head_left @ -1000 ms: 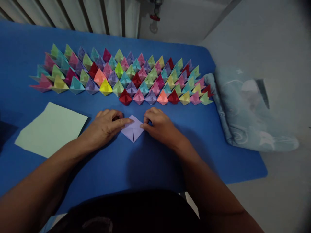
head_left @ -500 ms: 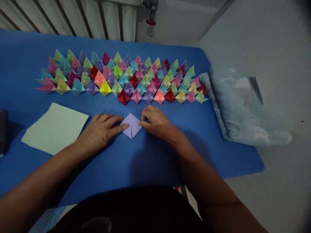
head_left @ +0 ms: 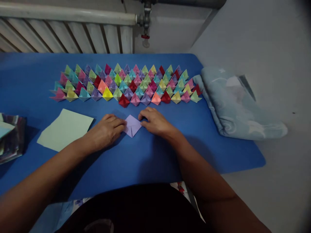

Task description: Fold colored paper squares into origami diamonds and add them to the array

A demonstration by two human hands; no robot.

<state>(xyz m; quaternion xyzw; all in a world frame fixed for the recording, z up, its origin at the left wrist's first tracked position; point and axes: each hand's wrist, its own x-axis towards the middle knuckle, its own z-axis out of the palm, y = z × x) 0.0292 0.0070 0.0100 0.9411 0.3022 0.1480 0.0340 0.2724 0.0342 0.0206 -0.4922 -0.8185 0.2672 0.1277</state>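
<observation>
Lavender folded paper (head_left: 132,125) lying flat between two hands on a blue worktop (head_left: 116,165).
One corner of the diamond points away from the person, its slit toward the near edge; the longer axis cannot be told. Left hand (head_left: 108,130): curled at the left corner. Right hand (head_left: 154,121): thumb at the right corner; pinching unclear. Room opens nearward; folded-paper rows (head_left: 132,86) bound the far side.

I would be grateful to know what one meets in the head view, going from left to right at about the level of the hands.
Bundle at the frame's edge, green sheet, left hand, purple paper, right hand, folded blanket.
</observation>
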